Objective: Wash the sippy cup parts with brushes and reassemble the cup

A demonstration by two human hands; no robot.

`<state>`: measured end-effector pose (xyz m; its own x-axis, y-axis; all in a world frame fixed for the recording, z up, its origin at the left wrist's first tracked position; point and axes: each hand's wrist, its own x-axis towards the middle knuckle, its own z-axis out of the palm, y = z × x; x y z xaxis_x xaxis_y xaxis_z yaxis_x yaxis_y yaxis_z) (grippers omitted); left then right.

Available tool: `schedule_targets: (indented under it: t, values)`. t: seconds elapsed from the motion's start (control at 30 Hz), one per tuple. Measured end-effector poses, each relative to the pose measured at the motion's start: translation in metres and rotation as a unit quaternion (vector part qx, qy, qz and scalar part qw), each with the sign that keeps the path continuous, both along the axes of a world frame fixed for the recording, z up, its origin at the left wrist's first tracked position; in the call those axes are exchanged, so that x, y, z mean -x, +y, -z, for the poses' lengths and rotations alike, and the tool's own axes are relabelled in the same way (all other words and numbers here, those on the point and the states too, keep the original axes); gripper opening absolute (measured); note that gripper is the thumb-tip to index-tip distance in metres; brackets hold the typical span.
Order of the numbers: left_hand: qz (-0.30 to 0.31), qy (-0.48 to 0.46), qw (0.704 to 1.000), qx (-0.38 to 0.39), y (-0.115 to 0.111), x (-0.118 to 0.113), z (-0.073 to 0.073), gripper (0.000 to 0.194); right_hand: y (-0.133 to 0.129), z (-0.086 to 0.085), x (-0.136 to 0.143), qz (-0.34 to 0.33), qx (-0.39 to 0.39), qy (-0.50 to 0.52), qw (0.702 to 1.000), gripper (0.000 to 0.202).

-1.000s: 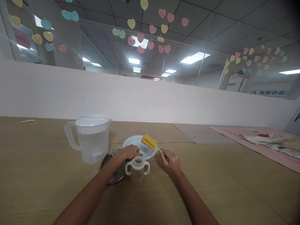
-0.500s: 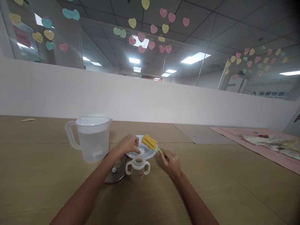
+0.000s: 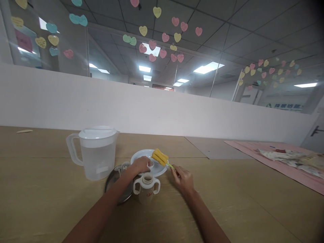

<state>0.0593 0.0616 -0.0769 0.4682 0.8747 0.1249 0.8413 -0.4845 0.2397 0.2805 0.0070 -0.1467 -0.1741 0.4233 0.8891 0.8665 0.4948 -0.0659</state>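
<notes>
My right hand (image 3: 184, 178) is closed round the green handle of a yellow sponge bottle brush (image 3: 160, 157), whose head is over the white plate (image 3: 136, 154). Over the same plate, my left hand (image 3: 141, 165) has its fingers closed on the edge of a small white cup-shaped piece (image 3: 151, 165). Just in front of the plate stands a baby bottle (image 3: 146, 192), upright and uncapped, with two white side handles. A round metal tray (image 3: 109, 185) lies beside it, partly hidden by my left forearm, with a clear piece (image 3: 125, 166) on it.
At the left stands a lidded translucent pitcher (image 3: 97, 158) with liquid in it. A thin pale strip (image 3: 24, 131) lies farther left. On the far right, a pink cloth (image 3: 243, 151) bears crumpled fabric (image 3: 283, 157). A white wall (image 3: 141, 111) bounds the table's back.
My left hand has lowered toward the plate, onto the small white piece. The right hand still holds the brush, nearly in place. The whole view has shifted slightly.
</notes>
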Motion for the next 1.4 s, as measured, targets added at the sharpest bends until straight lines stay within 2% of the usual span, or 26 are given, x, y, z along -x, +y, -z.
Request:
schedule_targets:
  t: [0.1,0.2,0.27,0.3,0.33,0.4,0.47,0.53,0.6,0.7,0.83,0.93,0.97,1.03,1.13,1.2,1.27,1.33,1.4]
  values:
    - [0.003,-0.022,1.000,-0.003,-0.001,0.000,-0.003,0.012,0.000,0.000,-0.001,0.004,0.004,0.007,1.000,0.028]
    - [0.018,-0.058,0.998,-0.012,-0.014,0.007,-0.014,0.019,0.000,-0.001,0.000,0.007,0.003,0.006,1.000,0.029]
    - [0.036,-0.130,0.991,0.014,-0.027,0.011,-0.022,0.024,-0.001,-0.002,0.002,0.000,0.007,0.002,1.000,0.030]
    - [0.045,-0.201,0.977,0.048,-0.034,0.012,-0.026,0.026,-0.001,-0.002,0.004,-0.005,0.009,0.005,1.000,0.030]
    - [0.051,-0.281,0.954,0.087,-0.040,0.012,-0.030,0.026,-0.001,-0.002,0.005,-0.010,0.012,0.014,1.000,0.031]
    - [0.059,-0.445,0.880,0.154,-0.050,0.011,-0.034,0.026,-0.002,-0.003,0.006,-0.010,0.013,0.046,0.999,0.032]
    - [0.065,-0.563,0.804,0.178,-0.055,0.006,-0.037,0.024,-0.002,-0.003,0.007,0.001,0.011,0.067,0.998,0.032]
    - [0.064,-0.639,0.745,0.179,-0.058,0.001,-0.038,0.022,-0.003,-0.005,0.006,0.006,0.009,0.052,0.999,0.032]
    - [0.046,-0.683,0.708,0.175,-0.061,-0.003,-0.038,0.021,-0.005,-0.007,0.006,0.001,0.001,0.023,1.000,0.031]
    - [-0.003,-0.703,0.694,0.158,-0.065,-0.008,-0.035,0.019,-0.009,-0.010,0.008,-0.006,-0.018,-0.015,1.000,0.028]
    - [-0.051,-0.685,0.710,0.153,-0.072,-0.011,-0.032,0.029,-0.010,-0.012,0.011,-0.004,-0.036,-0.037,0.999,0.026]
    - [-0.029,-0.668,0.729,0.147,-0.076,-0.007,-0.039,0.042,-0.007,-0.010,0.008,0.018,-0.034,-0.001,0.999,0.030]
    - [-0.021,-0.656,0.742,0.137,-0.076,-0.004,-0.043,0.043,-0.005,-0.010,0.007,0.026,-0.031,0.010,0.999,0.030]
    - [-0.019,-0.601,0.792,0.108,-0.075,0.005,-0.051,0.042,-0.004,-0.009,0.004,0.036,-0.021,0.020,0.999,0.031]
    - [-0.035,-0.430,0.902,0.011,-0.070,0.024,-0.064,0.032,-0.004,-0.008,0.003,0.040,-0.008,0.027,0.999,0.031]
    - [-0.037,-0.283,0.955,-0.081,-0.067,0.038,-0.071,0.026,-0.005,-0.009,0.003,0.040,-0.005,0.026,0.999,0.031]
    - [-0.046,-0.145,0.981,-0.117,-0.066,0.050,-0.075,0.023,-0.005,-0.009,0.003,0.042,-0.005,0.022,0.999,0.031]
    - [-0.068,-0.037,0.994,-0.075,-0.065,0.060,-0.075,0.023,-0.005,-0.010,0.003,0.047,-0.006,0.020,0.999,0.031]
    - [-0.091,0.041,0.995,-0.013,-0.064,0.067,-0.071,0.023,-0.005,-0.010,0.003,0.048,-0.008,0.019,0.999,0.031]
